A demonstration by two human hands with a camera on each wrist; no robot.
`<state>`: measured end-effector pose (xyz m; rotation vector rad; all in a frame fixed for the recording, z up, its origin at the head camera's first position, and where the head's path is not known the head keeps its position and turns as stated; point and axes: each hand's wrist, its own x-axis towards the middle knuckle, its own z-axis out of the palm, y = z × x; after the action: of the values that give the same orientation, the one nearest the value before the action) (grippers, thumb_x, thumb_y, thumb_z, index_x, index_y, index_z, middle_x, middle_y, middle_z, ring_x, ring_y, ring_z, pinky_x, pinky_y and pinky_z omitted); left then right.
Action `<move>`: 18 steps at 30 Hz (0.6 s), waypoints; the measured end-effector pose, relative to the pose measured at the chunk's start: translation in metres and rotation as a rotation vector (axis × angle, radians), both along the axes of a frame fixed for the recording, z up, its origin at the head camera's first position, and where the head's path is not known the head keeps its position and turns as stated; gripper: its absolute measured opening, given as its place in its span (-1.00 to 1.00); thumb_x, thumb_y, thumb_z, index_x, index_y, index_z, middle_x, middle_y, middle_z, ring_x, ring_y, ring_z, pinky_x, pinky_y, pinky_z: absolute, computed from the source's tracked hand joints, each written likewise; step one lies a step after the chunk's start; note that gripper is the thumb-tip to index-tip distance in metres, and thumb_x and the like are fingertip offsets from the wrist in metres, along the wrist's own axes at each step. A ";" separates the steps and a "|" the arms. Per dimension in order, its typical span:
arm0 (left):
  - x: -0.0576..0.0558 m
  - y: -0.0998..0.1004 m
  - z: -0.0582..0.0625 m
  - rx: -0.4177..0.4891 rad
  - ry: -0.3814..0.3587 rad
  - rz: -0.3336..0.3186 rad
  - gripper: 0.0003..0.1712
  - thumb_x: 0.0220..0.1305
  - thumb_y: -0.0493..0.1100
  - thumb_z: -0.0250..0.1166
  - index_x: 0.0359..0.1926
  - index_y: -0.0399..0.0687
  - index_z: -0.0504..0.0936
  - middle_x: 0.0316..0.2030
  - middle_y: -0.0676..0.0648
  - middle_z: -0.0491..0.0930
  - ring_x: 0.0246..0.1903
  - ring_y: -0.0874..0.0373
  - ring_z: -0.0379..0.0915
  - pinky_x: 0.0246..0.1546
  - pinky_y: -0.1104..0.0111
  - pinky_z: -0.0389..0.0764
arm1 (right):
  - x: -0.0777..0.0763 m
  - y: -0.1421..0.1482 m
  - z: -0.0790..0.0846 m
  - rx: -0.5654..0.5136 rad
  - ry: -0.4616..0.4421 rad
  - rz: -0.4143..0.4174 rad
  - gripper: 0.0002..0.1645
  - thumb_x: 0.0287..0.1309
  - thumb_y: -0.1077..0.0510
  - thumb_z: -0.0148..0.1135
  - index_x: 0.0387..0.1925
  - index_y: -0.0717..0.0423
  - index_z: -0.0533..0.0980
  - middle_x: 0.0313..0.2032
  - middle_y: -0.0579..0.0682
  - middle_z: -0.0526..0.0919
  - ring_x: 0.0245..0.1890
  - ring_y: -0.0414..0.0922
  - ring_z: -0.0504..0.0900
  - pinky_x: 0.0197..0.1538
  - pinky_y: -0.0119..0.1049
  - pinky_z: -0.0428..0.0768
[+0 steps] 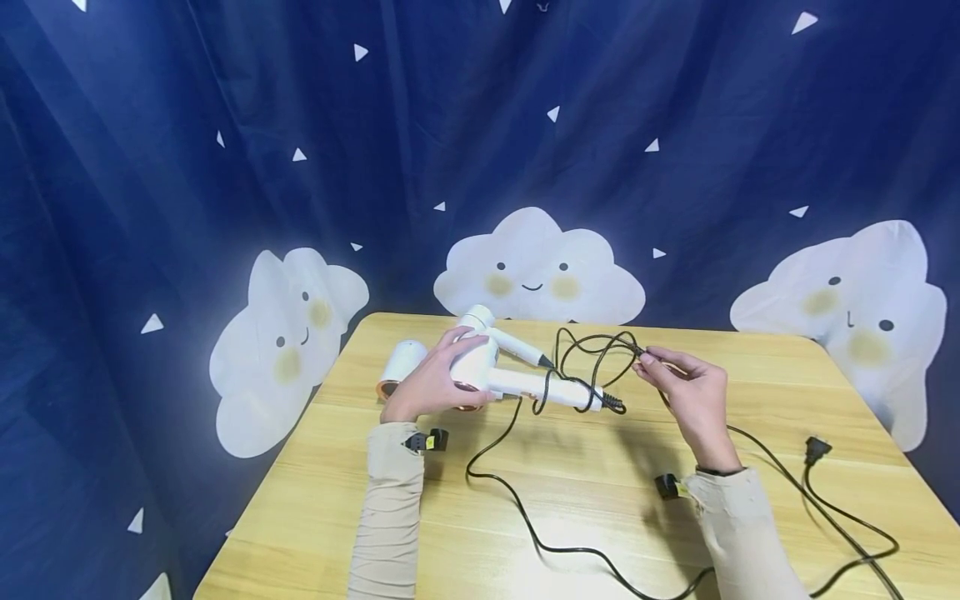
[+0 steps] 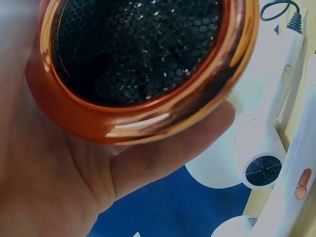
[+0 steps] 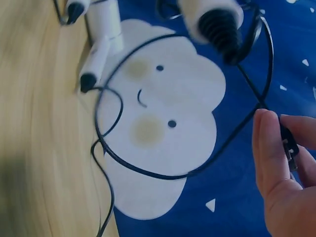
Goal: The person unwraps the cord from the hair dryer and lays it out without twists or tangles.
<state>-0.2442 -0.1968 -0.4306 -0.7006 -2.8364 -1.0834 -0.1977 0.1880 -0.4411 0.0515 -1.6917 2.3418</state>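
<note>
Fingers of my left hand (image 1: 433,385) curl around the white hair dryer (image 1: 480,367) near the tabletop's far edge, the palm cupping its copper-rimmed barrel end (image 2: 148,69). My right hand (image 1: 690,398) hovers raised above the wooden tabletop (image 1: 570,492), thumb and fingertips pinching the black power cord (image 1: 592,358) just beside the dryer's handle. A second white dryer (image 1: 401,367) lies at the far-left edge.
</note>
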 end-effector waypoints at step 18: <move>-0.001 -0.006 -0.003 0.016 0.011 0.018 0.12 -0.17 0.39 0.61 0.47 0.41 0.39 0.56 0.08 0.17 0.37 -0.12 0.36 0.31 -0.10 0.47 | 0.011 -0.009 0.010 0.203 0.231 0.258 -0.68 0.26 0.52 0.24 0.05 0.53 0.58 -0.16 -0.12 0.84 -0.25 -0.21 0.83 -0.04 -0.35 0.74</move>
<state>-0.2454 -0.2027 -0.4334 -0.6756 -2.8166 -1.0948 -0.1865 0.1788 -0.4307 0.5873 -1.8888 2.2171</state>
